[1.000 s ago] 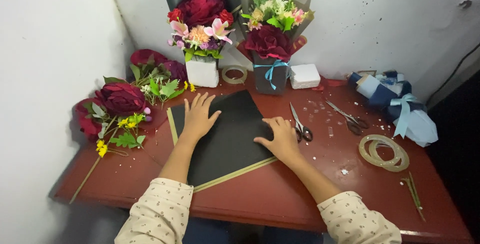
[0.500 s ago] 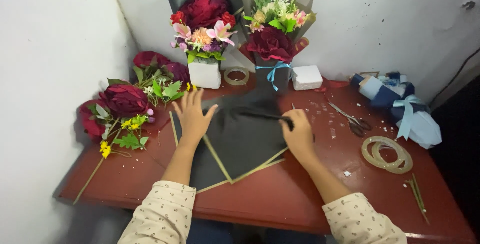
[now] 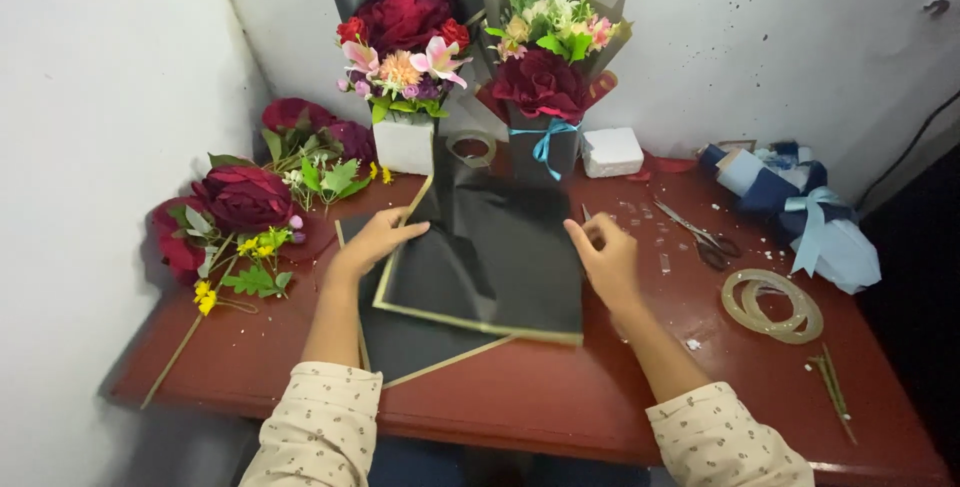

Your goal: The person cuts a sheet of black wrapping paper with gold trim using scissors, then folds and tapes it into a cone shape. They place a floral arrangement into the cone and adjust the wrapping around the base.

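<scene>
On the red table (image 3: 560, 397), between 2 outstretched arms, lies a stack of black wrapping sheets (image 3: 480, 257) with gold edges; the top sheet is lifted off the one beneath and its far edge curls up toward the wall. Behind it stand 2 wrapped bouquets (image 3: 470, 47), and loose artificial flowers (image 3: 245, 207) lie at the left end. The left hand (image 3: 370, 242) pinches the top sheet's left edge, fingers curled over the gold border. The right hand (image 3: 605, 257) grips its right edge, fingers closed on the paper. Scissors (image 3: 700, 237) and 2 tape rings (image 3: 772, 302) rest further right.
</scene>
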